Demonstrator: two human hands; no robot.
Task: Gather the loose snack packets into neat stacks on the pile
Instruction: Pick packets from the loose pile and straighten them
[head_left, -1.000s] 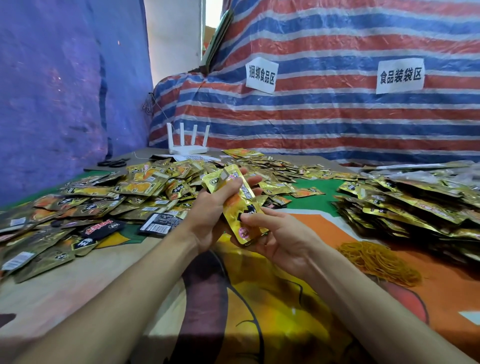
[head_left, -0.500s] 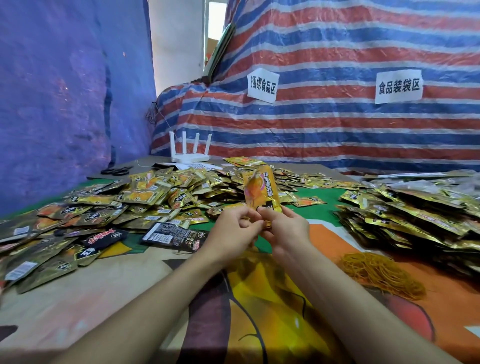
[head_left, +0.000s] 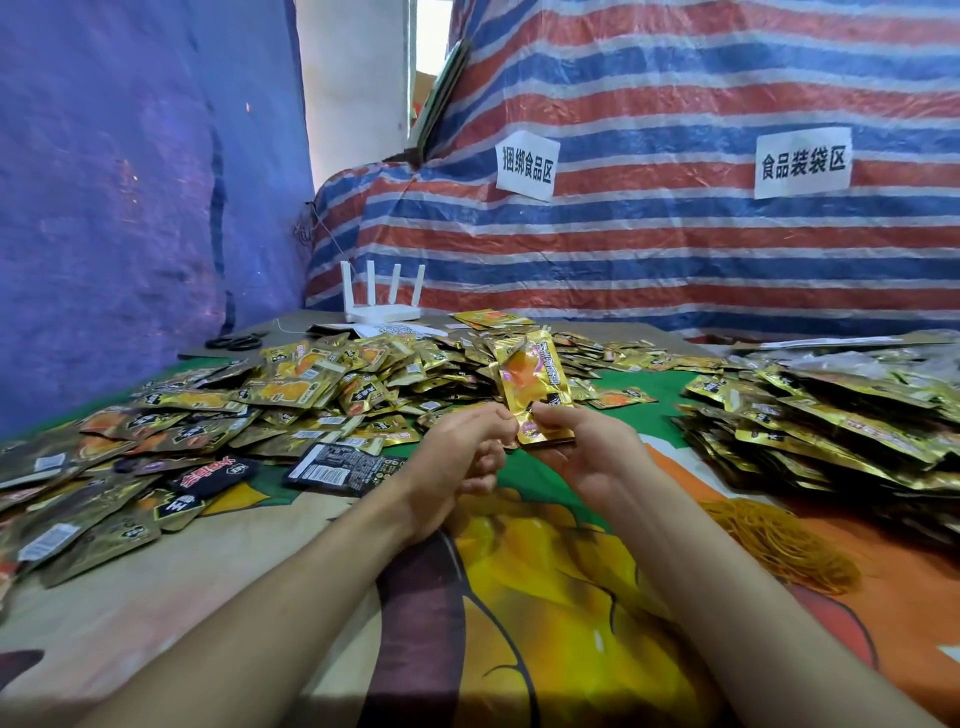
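Note:
A small bundle of gold snack packets (head_left: 532, 382) stands upright above the table's middle. My right hand (head_left: 587, 449) grips its lower end with thumb and curled fingers. My left hand (head_left: 462, 452) pinches the bundle's lower left edge, fingers curled. Loose gold packets (head_left: 311, 384) lie scattered in a wide heap across the left and far middle of the table. A layered pile of stacked packets (head_left: 831, 426) sits at the right.
A mound of yellow rubber bands (head_left: 779, 545) lies near my right forearm. Black packets (head_left: 343, 465) lie near the front of the heap. A white router (head_left: 382, 304) and scissors (head_left: 234, 341) sit at the back left. Tarpaulin walls close the back and left.
The bundle went from lying tilted in both hands to standing upright. Both hands moved away from me and now hold it at its lower end.

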